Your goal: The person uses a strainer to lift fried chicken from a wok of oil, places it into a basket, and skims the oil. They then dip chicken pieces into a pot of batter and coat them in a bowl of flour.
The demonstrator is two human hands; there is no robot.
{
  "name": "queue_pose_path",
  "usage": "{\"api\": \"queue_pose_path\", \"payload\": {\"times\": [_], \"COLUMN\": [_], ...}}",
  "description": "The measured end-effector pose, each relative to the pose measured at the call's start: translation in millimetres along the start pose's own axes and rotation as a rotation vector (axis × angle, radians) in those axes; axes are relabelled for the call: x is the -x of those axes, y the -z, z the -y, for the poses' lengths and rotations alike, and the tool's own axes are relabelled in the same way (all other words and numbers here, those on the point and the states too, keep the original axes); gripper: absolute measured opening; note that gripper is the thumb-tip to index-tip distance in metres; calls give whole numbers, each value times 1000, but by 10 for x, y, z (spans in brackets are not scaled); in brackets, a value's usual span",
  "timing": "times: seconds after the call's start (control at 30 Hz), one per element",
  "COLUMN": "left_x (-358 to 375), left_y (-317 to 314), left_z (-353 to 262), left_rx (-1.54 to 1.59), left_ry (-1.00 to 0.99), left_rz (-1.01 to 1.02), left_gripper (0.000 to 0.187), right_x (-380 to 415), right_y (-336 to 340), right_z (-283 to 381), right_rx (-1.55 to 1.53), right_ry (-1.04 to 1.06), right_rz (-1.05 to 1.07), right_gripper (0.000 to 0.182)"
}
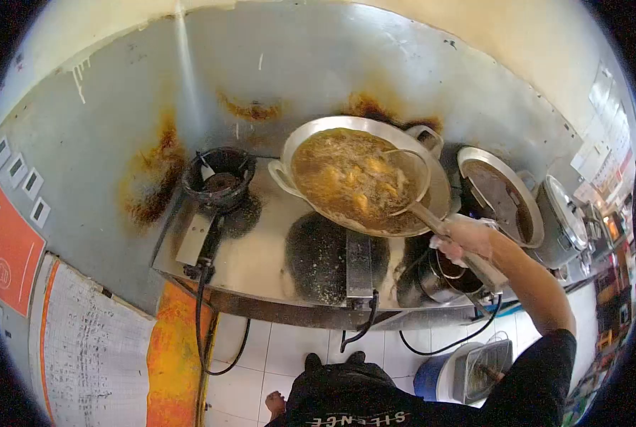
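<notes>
My right hand (466, 238) is closed around the long handle of a skimmer (426, 215). Its round wire head is dipped into the bubbling oil of a large wok (293, 146). Golden pieces of frying food (361, 181) float in the oil, some inside the skimmer's ring. A whitish film or residue covers part of that hand's fingers. Low in the view, beside my body, hangs my left hand (275, 403). Its fingers look curled, and no object shows in them.
Left of the wok is a bare black burner (222, 178). To the right stand a second pan of dark oil (503, 192), a lidded pot (564, 213) and a dark pot (442, 274) beneath my forearm. Black hoses (201, 313) droop from the stove's front edge. A bucket with a basket (482, 370) sits on the floor.
</notes>
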State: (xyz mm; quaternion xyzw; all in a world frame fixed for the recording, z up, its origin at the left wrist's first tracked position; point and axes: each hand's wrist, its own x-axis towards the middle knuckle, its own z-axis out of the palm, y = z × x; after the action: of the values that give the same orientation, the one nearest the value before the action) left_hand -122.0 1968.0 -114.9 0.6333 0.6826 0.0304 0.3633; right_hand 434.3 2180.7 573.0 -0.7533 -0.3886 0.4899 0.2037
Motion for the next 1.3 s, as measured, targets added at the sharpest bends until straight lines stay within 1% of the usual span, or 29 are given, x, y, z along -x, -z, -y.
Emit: {"api": "queue_pose_path", "payload": {"times": [0.03, 0.07, 0.17, 0.2, 0.3, 0.33, 0.37, 0.43, 0.5, 0.53, 0.6, 0.63, 0.67, 0.73, 0.77, 0.8, 0.83, 0.9, 0.97, 1.0, 1.03, 1.1, 1.13, 1.17, 1.2, 1.23, 1.27, 1.3], "left_x": [-85, -161, -276, -263, -324, -315, -260, -176, -104, 9, 168, 244, 333, 458, 509, 546, 554, 400, 310, 277, 141, -179, -206, -239, -270, -345, -483, -597], "left_y": [84, 152, 381, 360, 379, 386, 334, 179, -10, -108, -206, -247, -277, -318, -351, -347, -296, -102, -43, 65, 246, 393, 575, 712, 799, 790, 638, 440], "left_z": [-28, -27, 104, 155, 326, 382, 392, 373, 229, 178, 249, 237, 249, 181, 161, 196, 230, 289, 203, 236, 305, 44, -156, -407, -525, -479, -356, -179], "left_rx": [22, 149, 1373, 1776, 114, -439, 271, 1702, 928, 525, -310, -361, -278, -40, 97, 264, 256, 98, -40, -118, -689, -608, 73, 772, 1467, 1318, 1174, 1030], "left_ry": [17, 54, 240, 300, -143, -267, -114, 207, 100, 61, -52, -68, -63, -102, -191, -383, -403, -503, -565, -626, -435, 110, 364, 569, 728, 604, 482, 366], "left_rz": [0, -3, -2, 22, 158, 174, 224, 239, 17, -65, -180, -155, -154, -252, -348, -494, -471, -463, -469, -435, -176, 236, 59, -133, -316, -294, -270, -252], "left_gripper": [20, 22, 22, 22, 15, 13, 11, 6, 9, 11, 16, 17, 19, 24, 27, 30, 30, 26, 23, 22, 18, 12, 11, 10, 11, 11, 12, 12], "right_x": [43, 94, 133, 97, -44, 39, 223, 622, 707, 701, 620, 573, 529, 593, 635, 504, 431, 275, 357, 472, 419, 48, -37, -102, -117, -111, -188, -141], "right_y": [-26, -47, -121, -121, -152, -184, -247, -388, -416, -434, -485, -492, -481, -575, -577, -569, -667, -616, -749, -761, -683, -597, -614, -638, -671, -692, -687, -679], "right_z": [-52, -87, -1, -47, -164, -181, -76, 192, 57, 75, 115, 111, 53, 168, 201, 62, 54, -93, 294, 329, 243, 82, 39, 104, 143, 122, 95, 122], "right_rx": [27, -83, -384, -340, -498, -637, -546, -352, -211, -326, -262, -229, -143, -303, -389, -157, -455, -586, -468, -441, -583, -842, -808, -731, -666, -612, -483, -501], "right_ry": [35, -10, -112, -71, -98, -142, -144, -133, -62, -153, -101, -68, -52, -85, -108, -14, 31, -51, 5, 14, -19, -71, -103, -28, 42, 104, 219, 196], "right_rz": [-3, 18, 110, 141, 242, 219, 156, 40, 31, 43, 74, 85, 82, 103, 105, 101, 130, 232, 170, 107, 164, 330, 253, 253, 237, 207, 182, 147], "right_gripper": [24, 23, 21, 22, 22, 23, 23, 24, 26, 23, 22, 22, 23, 24, 25, 23, 21, 21, 20, 19, 19, 20, 24, 24, 25, 25, 26, 26]}}
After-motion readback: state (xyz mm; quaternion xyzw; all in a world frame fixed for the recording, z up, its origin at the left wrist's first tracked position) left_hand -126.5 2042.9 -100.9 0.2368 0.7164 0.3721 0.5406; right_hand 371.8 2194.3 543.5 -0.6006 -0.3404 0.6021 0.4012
